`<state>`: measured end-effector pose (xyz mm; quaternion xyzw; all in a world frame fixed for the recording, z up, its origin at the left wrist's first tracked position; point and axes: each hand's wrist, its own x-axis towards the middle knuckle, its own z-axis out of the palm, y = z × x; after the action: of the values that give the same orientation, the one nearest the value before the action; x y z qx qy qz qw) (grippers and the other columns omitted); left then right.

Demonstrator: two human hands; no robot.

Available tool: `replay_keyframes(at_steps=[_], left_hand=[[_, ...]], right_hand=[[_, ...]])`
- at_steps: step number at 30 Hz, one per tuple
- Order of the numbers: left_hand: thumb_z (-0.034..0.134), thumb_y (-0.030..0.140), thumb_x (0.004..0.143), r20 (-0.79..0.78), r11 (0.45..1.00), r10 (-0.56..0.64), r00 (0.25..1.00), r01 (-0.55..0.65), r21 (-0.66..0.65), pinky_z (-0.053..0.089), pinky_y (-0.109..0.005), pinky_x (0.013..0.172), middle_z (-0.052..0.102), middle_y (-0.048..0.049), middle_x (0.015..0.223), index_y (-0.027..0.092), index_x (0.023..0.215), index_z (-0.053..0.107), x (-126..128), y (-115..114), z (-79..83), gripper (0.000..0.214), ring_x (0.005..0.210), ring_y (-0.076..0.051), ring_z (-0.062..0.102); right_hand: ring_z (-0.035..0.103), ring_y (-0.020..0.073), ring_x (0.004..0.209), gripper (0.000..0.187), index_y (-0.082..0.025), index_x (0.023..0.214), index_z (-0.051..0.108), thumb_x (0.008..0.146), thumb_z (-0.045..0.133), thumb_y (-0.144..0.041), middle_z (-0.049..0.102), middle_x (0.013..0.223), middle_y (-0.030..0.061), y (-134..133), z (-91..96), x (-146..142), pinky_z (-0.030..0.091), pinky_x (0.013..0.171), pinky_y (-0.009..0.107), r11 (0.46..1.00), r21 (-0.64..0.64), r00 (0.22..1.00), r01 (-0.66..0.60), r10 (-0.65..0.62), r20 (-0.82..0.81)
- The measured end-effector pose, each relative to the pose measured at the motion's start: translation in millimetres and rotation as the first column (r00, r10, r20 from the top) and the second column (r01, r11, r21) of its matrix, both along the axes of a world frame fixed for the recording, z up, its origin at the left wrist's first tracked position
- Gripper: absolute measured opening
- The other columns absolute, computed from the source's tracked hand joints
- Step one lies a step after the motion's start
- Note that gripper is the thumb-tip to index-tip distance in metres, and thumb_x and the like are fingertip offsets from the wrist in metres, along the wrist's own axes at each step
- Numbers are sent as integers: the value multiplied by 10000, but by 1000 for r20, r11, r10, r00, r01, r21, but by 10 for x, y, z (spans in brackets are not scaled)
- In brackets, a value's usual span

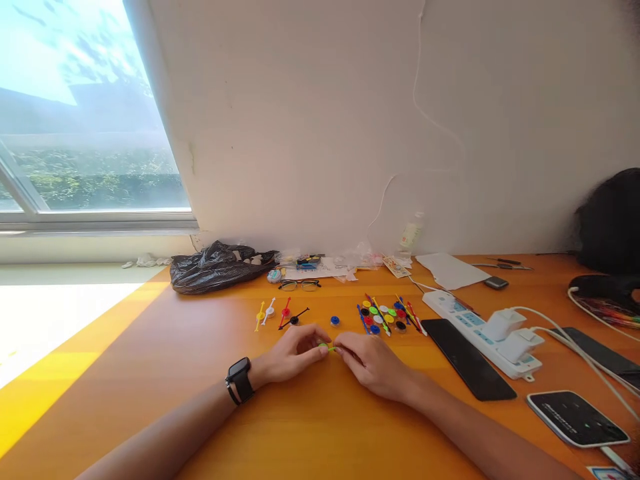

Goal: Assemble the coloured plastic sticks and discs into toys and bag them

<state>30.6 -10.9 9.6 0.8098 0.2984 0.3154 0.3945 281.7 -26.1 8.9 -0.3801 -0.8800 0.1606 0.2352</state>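
A small green plastic arrow spinner (333, 349) is pinched between my hands above the table. My left hand (293, 353), with a black watch on its wrist, has its fingers closed around the round part, partly hiding it. The fingertips of my right hand (373, 360) grip the thin end. Just beyond them sits a loose blue disc (335, 321). Spinners with discs on them lie to the left: a yellow one (261, 316), a white one (269, 311), a red one (285, 312) and a black one (294, 321). Mixed coloured discs and arrows (383, 315) form a pile on the right.
At the back are a black plastic bag (215, 270), eyeglasses (299, 285), clear wrappers and a white sheet (447, 270). To the right lie a black phone (465, 360), a power strip (525, 367) with plugged-in chargers and cables, and a white-edged device (577, 419).
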Motion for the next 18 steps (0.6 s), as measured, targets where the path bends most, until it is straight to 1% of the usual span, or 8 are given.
replay_keyframes(at_steps=[2, 3, 6, 8, 11, 13, 16, 18], left_hand=[[513, 478, 1063, 13, 992, -16, 1000, 18, -123, 543, -301, 828, 740, -92, 1026, 143, 1096, 748, -38, 39, 56, 411, 914, -199, 664], [531, 485, 1052, 23, 985, -29, 999, 33, -172, 544, -303, 824, 736, -89, 1008, 139, 1086, 755, -52, 58, 71, 414, 900, -197, 663], [663, 511, 982, 64, 958, -44, 997, 60, -281, 536, -292, 778, 724, -74, 951, 135, 1074, 749, -65, 91, 71, 396, 827, -176, 650], [710, 533, 956, 91, 946, -45, 995, 72, -315, 529, -289, 779, 726, -76, 971, 138, 1085, 737, -50, 89, 53, 416, 834, -170, 648], [772, 559, 908, 136, 939, -89, 987, 128, -318, 523, -300, 822, 735, -98, 1051, 135, 1154, 721, -19, 81, 25, 493, 899, -180, 658], [806, 574, 872, 159, 938, -95, 983, 142, -316, 521, -301, 816, 744, -101, 1034, 125, 1150, 726, -6, 85, 6, 533, 891, -181, 661], [836, 576, 838, 167, 933, -8, 986, 67, -354, 523, -296, 772, 754, -89, 949, 113, 1060, 742, -6, 98, -4, 523, 823, -172, 662], [840, 569, 833, 168, 921, 71, 983, 0, -390, 525, -299, 758, 756, -81, 911, 109, 1012, 745, -13, 96, 15, 502, 788, -169, 659]], right_hand=[[649, 204, 816, 272, -220, 1032, 679, 1099, 419, -264, 725, 943, 57, 0, 19, -2, 447, 748, 305, 1000, -5, 1000, -6, 6, 3], [653, 204, 822, 275, -221, 1042, 677, 1101, 412, -259, 724, 948, 56, 0, 27, -2, 452, 757, 304, 1000, -8, 1000, -5, 5, 9], [660, 204, 833, 274, -222, 1080, 669, 1101, 396, -237, 725, 972, 56, 11, 33, 8, 456, 770, 308, 1000, -4, 1000, 11, -10, 19], [670, 207, 870, 273, -227, 1112, 662, 1104, 388, -232, 726, 1010, 57, 29, 23, 22, 459, 790, 312, 1000, 7, 1000, 15, -15, 13], [681, 211, 908, 272, -232, 1120, 654, 1112, 383, -249, 724, 1034, 57, 57, 13, 41, 467, 816, 316, 999, 22, 1000, 26, -26, -8], [685, 216, 927, 281, -227, 1117, 657, 1113, 377, -257, 725, 1045, 63, 65, 24, 45, 473, 833, 322, 999, 28, 999, 31, -31, -24], [689, 223, 938, 289, -212, 1257, 639, 1104, 401, -271, 732, 1084, 85, 54, 65, 39, 482, 848, 335, 998, 12, 996, 59, -58, -61], [673, 210, 860, 342, -201, 1383, 588, 1093, 434, -293, 730, 1066, 89, 39, 89, 31, 481, 806, 334, 996, -13, 991, 89, -90, -95]])
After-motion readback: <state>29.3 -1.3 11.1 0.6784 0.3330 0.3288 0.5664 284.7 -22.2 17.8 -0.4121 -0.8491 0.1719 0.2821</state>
